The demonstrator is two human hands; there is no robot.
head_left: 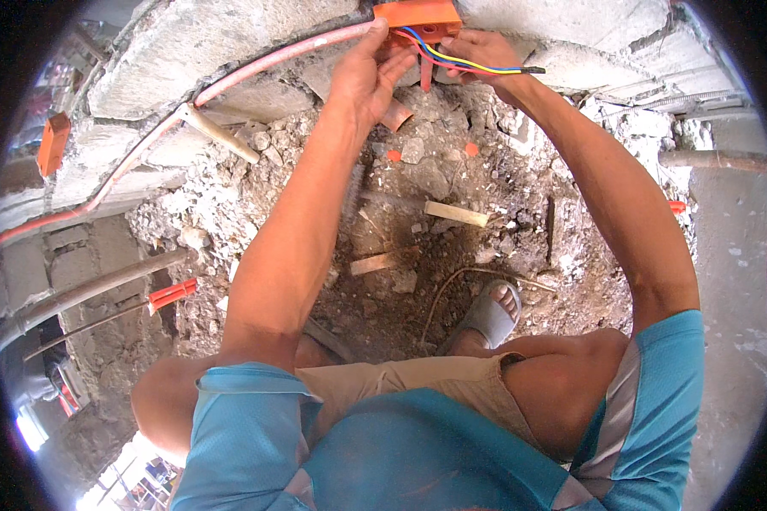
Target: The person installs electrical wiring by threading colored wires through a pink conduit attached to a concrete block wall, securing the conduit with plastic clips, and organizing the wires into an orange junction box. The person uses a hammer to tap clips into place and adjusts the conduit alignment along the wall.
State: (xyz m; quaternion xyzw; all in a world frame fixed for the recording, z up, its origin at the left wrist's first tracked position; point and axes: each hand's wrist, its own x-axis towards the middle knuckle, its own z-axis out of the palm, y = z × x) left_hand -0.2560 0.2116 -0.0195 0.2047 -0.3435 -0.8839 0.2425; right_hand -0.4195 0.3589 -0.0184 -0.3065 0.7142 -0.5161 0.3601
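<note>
An orange electrical box [419, 14] sits against the block wall at the top of the head view. My left hand [366, 75] grips its lower left corner, thumb on the edge and fingers curved beneath. At the lower right corner, the bent fingers of my right hand [486, 53] hold the box, their tips partly hidden. Red, blue and yellow wires [477, 66] come out of the box and run across my right hand to a black-wrapped end. A pink corrugated conduit [285, 53] meets the box's left side. A short pink tube [426, 75] hangs below it.
Rubble [418, 170] covers the ground between my feet, with wood pieces [456, 213] on it. Another orange box [54, 143] is on the wall at left. A light-coloured stick [220, 134] leans near the conduit. A pipe [94, 294] and a red-handled tool [172, 294] lie lower left.
</note>
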